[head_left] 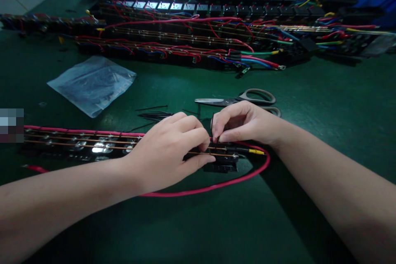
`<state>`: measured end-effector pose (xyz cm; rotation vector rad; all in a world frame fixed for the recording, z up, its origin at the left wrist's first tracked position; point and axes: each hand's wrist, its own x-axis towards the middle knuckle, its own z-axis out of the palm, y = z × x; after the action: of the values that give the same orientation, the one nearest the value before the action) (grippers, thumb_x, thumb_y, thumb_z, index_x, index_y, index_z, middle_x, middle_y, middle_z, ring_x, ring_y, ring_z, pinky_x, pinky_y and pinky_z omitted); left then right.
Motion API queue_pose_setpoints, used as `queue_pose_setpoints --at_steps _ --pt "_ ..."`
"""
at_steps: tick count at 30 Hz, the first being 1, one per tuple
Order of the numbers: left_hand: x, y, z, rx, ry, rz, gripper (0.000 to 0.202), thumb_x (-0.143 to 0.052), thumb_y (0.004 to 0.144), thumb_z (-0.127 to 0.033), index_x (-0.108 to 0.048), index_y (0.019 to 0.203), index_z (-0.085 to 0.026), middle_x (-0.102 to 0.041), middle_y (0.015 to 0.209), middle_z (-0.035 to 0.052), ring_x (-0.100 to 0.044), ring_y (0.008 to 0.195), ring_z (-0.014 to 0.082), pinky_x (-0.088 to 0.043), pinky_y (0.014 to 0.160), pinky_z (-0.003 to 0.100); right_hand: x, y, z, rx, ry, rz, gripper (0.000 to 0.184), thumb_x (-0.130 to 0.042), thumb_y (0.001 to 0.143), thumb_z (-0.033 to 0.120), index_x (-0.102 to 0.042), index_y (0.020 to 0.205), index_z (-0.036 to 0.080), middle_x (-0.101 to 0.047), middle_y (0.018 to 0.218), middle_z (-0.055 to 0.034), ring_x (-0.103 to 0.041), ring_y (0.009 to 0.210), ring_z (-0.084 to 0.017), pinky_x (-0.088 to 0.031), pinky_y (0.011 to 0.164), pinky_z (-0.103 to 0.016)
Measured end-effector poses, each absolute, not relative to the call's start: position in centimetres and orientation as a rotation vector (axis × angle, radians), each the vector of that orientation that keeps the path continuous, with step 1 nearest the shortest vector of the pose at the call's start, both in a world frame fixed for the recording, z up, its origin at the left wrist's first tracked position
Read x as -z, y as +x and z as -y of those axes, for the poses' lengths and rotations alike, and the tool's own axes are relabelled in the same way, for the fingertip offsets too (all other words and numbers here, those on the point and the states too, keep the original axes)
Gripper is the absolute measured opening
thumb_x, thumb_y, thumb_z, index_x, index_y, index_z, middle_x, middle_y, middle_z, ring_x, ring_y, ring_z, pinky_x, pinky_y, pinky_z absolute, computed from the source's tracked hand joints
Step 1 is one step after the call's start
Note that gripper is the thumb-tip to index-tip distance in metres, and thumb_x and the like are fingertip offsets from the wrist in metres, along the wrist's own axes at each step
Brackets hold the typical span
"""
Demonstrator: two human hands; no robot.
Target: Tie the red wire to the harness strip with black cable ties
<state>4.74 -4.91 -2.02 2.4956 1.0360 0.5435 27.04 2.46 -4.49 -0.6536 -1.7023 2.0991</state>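
In the middle of the frame, the right hand (244, 123) has its thumb and finger pinched together on a thin black tie (212, 121), which stands at the right part of a long strip (77, 147). This strip lies on the green counter (173, 231), from the left side of the frame to a little right of the center. The left hand (173, 142) lies over it, fingers bent and thumb near the lower edge; whether its grip is clamped on something I cannot tell, because the hand covers the place. The tie seems easy to lose, since only the fingertips hold it and it is so thin. If it is pulled too strongly, it could bend the brown rods (102, 147) or press into the red wire (198, 192). The wire makes a loose loop below the strip, and the left forearm passes over it, so a careless move of this arm could drag the wire out of its line. The scissors (216, 101) lie just behind the right hand, which might push them when it moves upward. The loose ties (154, 115) near the left hand could be scattered by its knuckles.
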Motion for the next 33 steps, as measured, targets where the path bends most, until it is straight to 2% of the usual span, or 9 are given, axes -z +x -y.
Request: queue_pose_setpoints --at_steps 3,8,16,23,33 --pt "2.0 4.7 4.8 -0.569 2.458 -0.969 0.008 -0.059 0.095 -0.025 -0.065 0.093 -0.021 -0.063 0.095 -0.0007 -0.052 0.089 0.0159 -0.04 0.08 0.031 4.5 27.0 -2.4 -2.114 -0.668 1.673 0.012 -0.079 0.071 0.014 -0.071 0.08 0.01 -0.071 0.079 -0.0024 -0.07 0.073 -0.01 -0.059 0.069 -0.017" --pt "1.8 4.6 4.6 -0.568 2.364 -0.923 0.015 -0.057 0.097 -0.023 -0.071 0.094 -0.022 -0.067 0.097 -0.0015 -0.054 0.09 0.0149 -0.042 0.082 0.03 4.4 27.0 -2.4 -2.104 -0.71 1.686 0.013 -0.079 0.072 0.015 -0.071 0.081 0.01 -0.072 0.079 -0.0016 -0.069 0.072 -0.007 -0.058 0.069 -0.015" --pt "1.1 5.7 5.0 -0.458 2.231 -1.114 0.014 -0.061 0.095 -0.025 -0.07 0.085 -0.021 -0.066 0.091 -0.0013 -0.054 0.09 0.016 -0.041 0.081 0.031 4.3 26.7 -2.5 -2.097 -0.752 1.721 0.021 -0.081 0.07 0.022 -0.069 0.08 0.008 -0.071 0.076 -0.0023 -0.066 0.067 -0.007 -0.054 0.064 -0.015" --pt "1.4 6.3 5.2 -0.419 2.122 -1.225 0.016 -0.059 0.095 -0.026 -0.069 0.083 -0.022 -0.065 0.093 -0.0001 -0.055 0.092 0.0181 -0.041 0.081 0.036 4.4 26.8 -2.5 -2.103 -0.715 1.715 0.022 -0.081 0.07 0.023 -0.07 0.081 0.008 -0.071 0.079 -0.0029 -0.068 0.071 -0.008 -0.055 0.067 -0.015" --pt "1.8 6.1 5.2 -0.471 2.135 -1.238 0.016 -0.06 0.094 -0.027 -0.07 0.082 -0.022 -0.065 0.092 0.0005 -0.055 0.09 0.018 -0.042 0.078 0.036 4.6 27.1 -2.6 -2.115 -0.708 1.727 0.021 -0.081 0.071 0.024 -0.07 0.081 0.008 -0.071 0.079 -0.0038 -0.068 0.073 -0.009 -0.056 0.069 -0.017"
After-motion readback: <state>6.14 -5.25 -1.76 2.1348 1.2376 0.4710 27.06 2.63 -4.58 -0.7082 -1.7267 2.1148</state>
